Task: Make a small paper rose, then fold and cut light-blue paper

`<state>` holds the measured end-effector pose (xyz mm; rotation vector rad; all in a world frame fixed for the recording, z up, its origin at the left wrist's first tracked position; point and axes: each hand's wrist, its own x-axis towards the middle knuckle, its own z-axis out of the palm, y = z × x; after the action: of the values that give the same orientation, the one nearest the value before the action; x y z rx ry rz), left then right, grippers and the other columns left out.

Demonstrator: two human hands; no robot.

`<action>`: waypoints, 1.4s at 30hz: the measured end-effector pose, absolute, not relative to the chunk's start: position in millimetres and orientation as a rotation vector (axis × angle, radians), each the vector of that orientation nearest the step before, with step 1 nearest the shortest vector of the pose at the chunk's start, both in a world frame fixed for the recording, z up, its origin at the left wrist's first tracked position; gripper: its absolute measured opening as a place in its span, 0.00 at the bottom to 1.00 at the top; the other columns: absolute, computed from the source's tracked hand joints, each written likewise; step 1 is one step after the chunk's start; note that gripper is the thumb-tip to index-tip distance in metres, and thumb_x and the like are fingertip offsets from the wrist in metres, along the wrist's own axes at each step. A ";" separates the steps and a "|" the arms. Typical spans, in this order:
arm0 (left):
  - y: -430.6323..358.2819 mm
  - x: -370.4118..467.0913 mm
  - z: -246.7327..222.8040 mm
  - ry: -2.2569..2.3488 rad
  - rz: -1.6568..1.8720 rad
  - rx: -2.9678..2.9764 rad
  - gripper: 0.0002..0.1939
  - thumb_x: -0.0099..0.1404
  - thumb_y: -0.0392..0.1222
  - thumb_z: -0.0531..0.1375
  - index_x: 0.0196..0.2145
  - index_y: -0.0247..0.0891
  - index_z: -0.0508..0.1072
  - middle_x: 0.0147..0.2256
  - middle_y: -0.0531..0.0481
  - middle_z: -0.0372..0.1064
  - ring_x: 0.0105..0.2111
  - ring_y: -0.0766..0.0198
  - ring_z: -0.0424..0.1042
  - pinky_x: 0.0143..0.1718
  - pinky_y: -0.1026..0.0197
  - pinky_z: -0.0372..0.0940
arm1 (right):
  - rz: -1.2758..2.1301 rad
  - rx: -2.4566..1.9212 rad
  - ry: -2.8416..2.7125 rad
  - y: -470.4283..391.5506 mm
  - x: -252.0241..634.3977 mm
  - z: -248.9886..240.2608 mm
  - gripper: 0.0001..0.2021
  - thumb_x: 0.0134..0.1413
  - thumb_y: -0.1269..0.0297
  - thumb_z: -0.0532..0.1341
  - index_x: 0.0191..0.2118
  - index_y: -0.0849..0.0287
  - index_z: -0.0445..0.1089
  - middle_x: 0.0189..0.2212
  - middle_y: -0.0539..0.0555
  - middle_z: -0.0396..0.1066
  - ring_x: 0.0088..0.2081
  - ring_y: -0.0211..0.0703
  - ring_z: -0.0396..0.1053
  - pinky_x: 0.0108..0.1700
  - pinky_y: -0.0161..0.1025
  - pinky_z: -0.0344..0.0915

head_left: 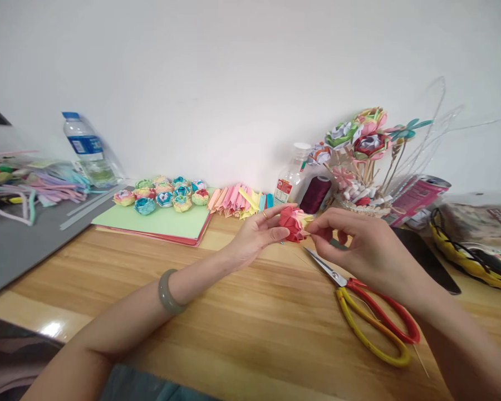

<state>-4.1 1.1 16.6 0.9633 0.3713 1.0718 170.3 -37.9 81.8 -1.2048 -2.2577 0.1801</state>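
Observation:
A folded paper flower [292, 224], red on the left with pink and pale yellow petals, is held above the wooden table. My left hand [264, 233] grips its left side between thumb and fingers. With thumb and index fingertips pinched together, my right hand [346, 234] is at the yellow petals on the flower's right side. The exact bit between those fingertips is too small to make out. Below my right hand lie scissors [338, 280] with red and yellow handles, their blades toward the flower.
Finished paper flowers [165, 199] sit on green paper [150, 225] at left. Folded strips [234, 199] lie behind my left hand. Further right stand a bottle [290, 175], a purple thread spool [316, 194], a flower basket [361, 206] and a dark phone [421, 256]. A water bottle [87, 147] leans left.

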 end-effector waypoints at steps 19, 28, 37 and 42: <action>1.4 -3.7 19.4 0.421 1.027 0.861 0.18 0.45 0.39 0.70 0.36 0.36 0.76 0.32 0.50 0.73 0.29 0.69 0.72 0.38 0.61 0.66 | 0.299 -1.212 -2.253 -37.2 167.7 83.0 0.07 0.52 0.65 0.56 0.29 0.58 0.71 0.24 0.49 0.70 0.24 0.35 0.64 0.25 0.33 0.58; -0.4 -2.1 20.7 0.416 1.032 0.847 0.16 0.46 0.38 0.70 0.35 0.37 0.76 0.32 0.51 0.73 0.30 0.68 0.71 0.42 0.57 0.65 | -0.055 -1.151 -2.268 -34.1 166.1 70.8 0.08 0.52 0.71 0.54 0.30 0.60 0.70 0.24 0.51 0.69 0.23 0.35 0.63 0.26 0.34 0.59; -1.9 -2.0 20.5 0.402 1.056 0.848 0.15 0.47 0.40 0.69 0.34 0.36 0.75 0.30 0.52 0.72 0.30 0.69 0.71 0.41 0.59 0.66 | 0.130 -1.141 -2.246 -35.8 165.6 78.5 0.08 0.54 0.68 0.55 0.30 0.58 0.71 0.24 0.51 0.69 0.24 0.35 0.64 0.25 0.33 0.60; -4.6 -0.4 19.6 0.420 1.081 0.807 0.17 0.45 0.39 0.70 0.34 0.35 0.74 0.31 0.51 0.72 0.31 0.69 0.71 0.40 0.61 0.66 | -0.278 -1.175 -2.193 -36.7 163.1 65.7 0.08 0.54 0.68 0.55 0.29 0.60 0.71 0.23 0.52 0.70 0.24 0.37 0.65 0.26 0.35 0.60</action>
<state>-0.4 -4.6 19.6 0.8067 0.4197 1.0809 163.1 -36.7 65.7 -1.1754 -2.1932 -0.2779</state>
